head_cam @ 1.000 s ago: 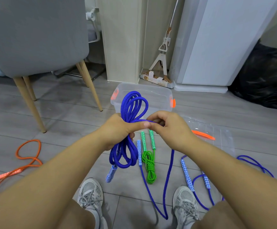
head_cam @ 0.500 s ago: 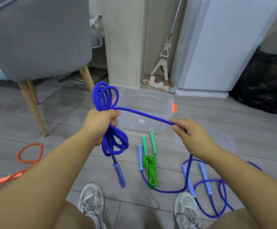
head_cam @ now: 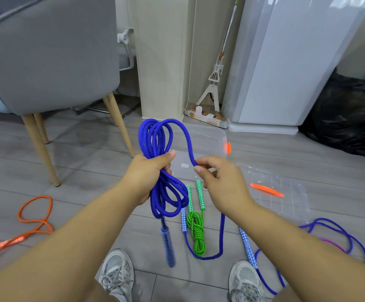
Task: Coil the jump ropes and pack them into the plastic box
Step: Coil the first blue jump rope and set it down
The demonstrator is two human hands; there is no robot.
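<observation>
Above the clear plastic box (head_cam: pixel 207 147), the left hand (head_cam: pixel 149 173) clamps the coiled blue braided jump rope (head_cam: pixel 157 144) so loops stay stacked; at three o'clock, the right hand (head_cam: pixel 220 182) pinches its free strand, likely feeding another loop.

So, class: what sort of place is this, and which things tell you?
Probably a home: grey wood-look plank floor, grey upholstered chair with wooden legs, and a flat mop leaning in the corner.

Bare forearms, grey mesh sneakers (head_cam: pixel 117 273)
</observation>
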